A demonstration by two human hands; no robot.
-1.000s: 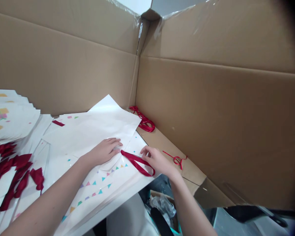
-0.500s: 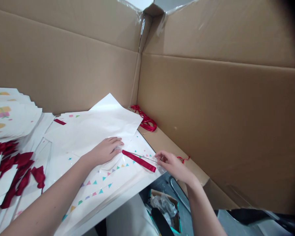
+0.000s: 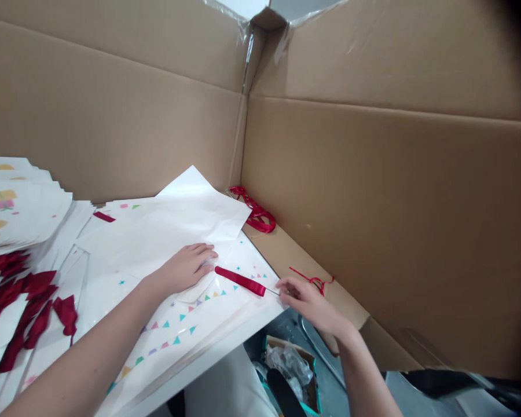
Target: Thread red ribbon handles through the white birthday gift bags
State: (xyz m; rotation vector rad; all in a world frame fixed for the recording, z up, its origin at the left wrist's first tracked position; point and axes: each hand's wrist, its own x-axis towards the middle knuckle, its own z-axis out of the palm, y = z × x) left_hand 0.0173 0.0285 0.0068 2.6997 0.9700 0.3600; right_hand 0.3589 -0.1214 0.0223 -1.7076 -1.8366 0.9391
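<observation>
My left hand lies flat on white printed paper with coloured bunting and small stars, its fingers stretched out. Just past its thumb lies a dark red satin ribbon strip, slanting across the paper. My right hand is closed in a pinch near the sheet's right corner. Between its fingertips is a thin dark rod, like a needle or wire, whose visible part runs to the ribbon's near end. Whether the rod passes under or through the ribbon, I cannot tell. A plain white sheet rests behind my left hand.
Stacked printed sheets and several red ribbon bows sit on the left. A red ribbon bundle and red string lie along the right edge. Tall cardboard walls surround the back and right. Below stands a box of clear plastic.
The ribbon's near end has shifted slightly left and up, and now covers most of the thin rod. My right hand has moved slightly down; my left hand stays put.
</observation>
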